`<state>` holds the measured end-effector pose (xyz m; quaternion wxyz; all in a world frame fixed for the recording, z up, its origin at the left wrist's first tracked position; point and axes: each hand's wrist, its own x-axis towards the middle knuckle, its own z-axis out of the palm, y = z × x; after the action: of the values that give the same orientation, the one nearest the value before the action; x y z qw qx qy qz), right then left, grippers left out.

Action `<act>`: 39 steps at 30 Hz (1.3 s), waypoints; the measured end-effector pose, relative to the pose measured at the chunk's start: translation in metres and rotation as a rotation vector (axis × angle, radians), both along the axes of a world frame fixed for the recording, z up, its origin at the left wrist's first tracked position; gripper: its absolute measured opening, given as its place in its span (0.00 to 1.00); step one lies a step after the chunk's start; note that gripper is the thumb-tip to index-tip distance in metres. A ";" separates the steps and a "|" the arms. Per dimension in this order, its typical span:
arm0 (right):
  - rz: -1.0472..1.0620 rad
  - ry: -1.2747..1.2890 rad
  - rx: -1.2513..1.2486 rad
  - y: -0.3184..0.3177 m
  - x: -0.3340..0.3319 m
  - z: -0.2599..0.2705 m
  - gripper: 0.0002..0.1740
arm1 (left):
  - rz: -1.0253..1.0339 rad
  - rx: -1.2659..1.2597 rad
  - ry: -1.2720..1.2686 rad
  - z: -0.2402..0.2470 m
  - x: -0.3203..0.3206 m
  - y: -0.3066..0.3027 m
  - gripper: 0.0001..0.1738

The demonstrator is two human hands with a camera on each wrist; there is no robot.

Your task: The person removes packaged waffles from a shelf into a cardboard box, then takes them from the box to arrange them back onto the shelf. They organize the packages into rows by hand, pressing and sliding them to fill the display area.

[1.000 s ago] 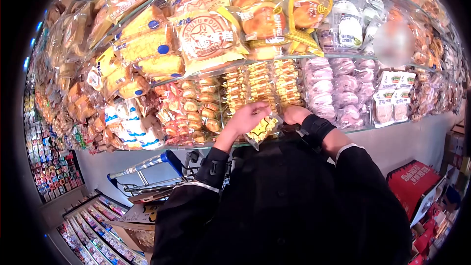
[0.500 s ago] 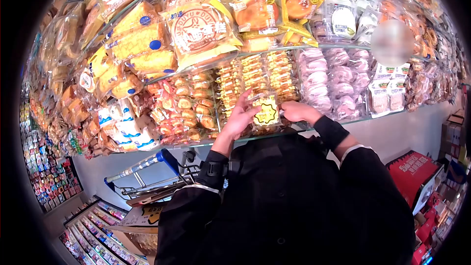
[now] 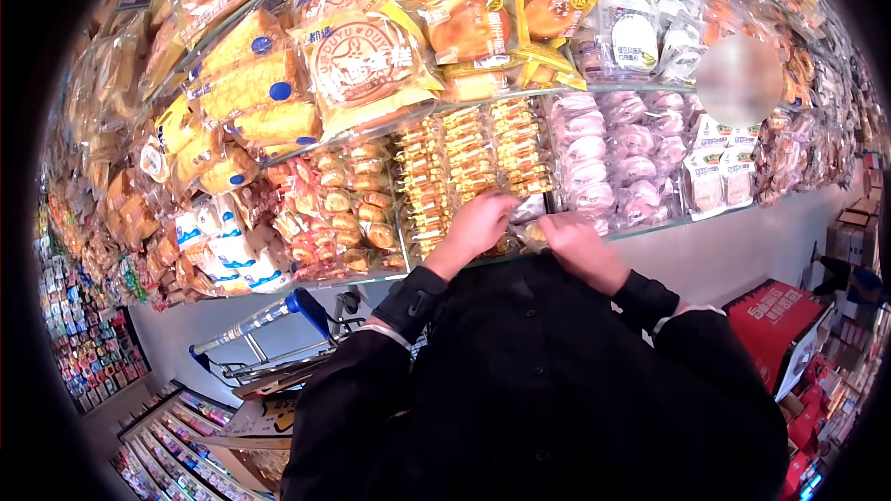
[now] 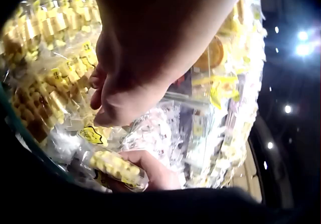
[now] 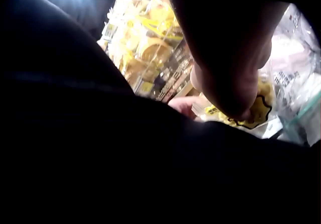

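Note:
Near the shelf's front edge, my right hand (image 3: pixel 585 249) grips a small clear packet (image 3: pixel 533 236). The left wrist view shows pale yellow pieces in this packet (image 4: pixel 116 166), with the right hand's fingers (image 4: pixel 150 168) round its lower end. My left hand (image 3: pixel 478 230) is beside it, fingers curled, and in the left wrist view the left hand (image 4: pixel 135 83) pinches clear wrapping by the packet's upper end. A yellow label with a dark wavy outline (image 5: pixel 261 111) shows under the right hand (image 5: pixel 230 78) in the right wrist view.
Rows of gold-wrapped packs (image 3: pixel 469 153) stand behind the hands, with pink-white packs (image 3: pixel 583 153) to their right. Larger bagged breads (image 3: pixel 371 65) fill the shelf above. A blue-handled cart (image 3: pixel 302 306) stands below left, a red box (image 3: pixel 775 320) at right.
The packet, earlier label up between the hands, is now turned and mostly covered by the right hand. Both hands have shifted right, and the left fingers have come from upright to curled.

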<state>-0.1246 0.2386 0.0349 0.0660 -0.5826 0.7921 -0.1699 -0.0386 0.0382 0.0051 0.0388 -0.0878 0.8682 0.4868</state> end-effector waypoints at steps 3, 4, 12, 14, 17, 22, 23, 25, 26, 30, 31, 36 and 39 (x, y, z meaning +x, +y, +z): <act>-0.038 0.172 0.095 -0.018 0.010 -0.024 0.04 | -0.172 -0.312 0.002 -0.026 -0.012 -0.003 0.16; -0.039 0.171 0.094 -0.026 0.010 -0.034 0.04 | -0.188 -0.370 0.014 -0.032 -0.017 -0.005 0.14; -0.206 0.328 0.372 -0.058 0.007 -0.095 0.07 | -0.220 -0.457 -0.101 -0.027 -0.023 -0.019 0.12; -0.134 0.260 0.391 -0.054 0.002 -0.111 0.08 | -0.211 -0.406 -0.092 -0.024 -0.019 -0.016 0.13; -0.091 0.125 0.481 -0.054 -0.006 -0.106 0.12 | -0.223 -0.354 -0.104 -0.020 -0.014 -0.005 0.15; 0.001 -0.042 0.172 -0.032 -0.006 -0.078 0.16 | -0.296 -0.455 -0.127 -0.026 -0.021 0.012 0.16; 0.010 0.034 -0.105 -0.026 0.000 -0.072 0.13 | -0.271 -0.461 -0.031 -0.040 -0.018 0.013 0.14; 0.049 0.101 -0.028 -0.015 0.013 -0.049 0.11 | -0.292 -0.483 -0.064 -0.040 -0.021 0.014 0.12; 0.068 -0.023 0.066 -0.004 0.017 -0.051 0.11 | -0.311 -0.499 -0.107 -0.039 -0.021 0.015 0.11; -0.009 -0.405 0.581 0.003 0.021 -0.059 0.11 | -0.232 -0.388 -0.024 -0.047 -0.018 0.013 0.09; -0.002 -0.326 0.485 -0.004 0.020 -0.082 0.12 | -0.238 -0.391 -0.022 -0.046 -0.019 0.013 0.09; -0.103 -0.541 0.612 -0.035 -0.001 -0.123 0.12 | -0.181 -0.417 -0.049 -0.043 -0.018 0.015 0.10; -0.006 -0.502 0.735 -0.054 -0.023 -0.083 0.14 | -0.110 -0.403 -0.137 -0.022 -0.019 0.016 0.09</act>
<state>-0.1481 0.1842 -0.0477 0.4584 -0.4588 0.7610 -0.0135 -0.0577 0.0545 -0.0168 0.1059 -0.0794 0.9468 0.2932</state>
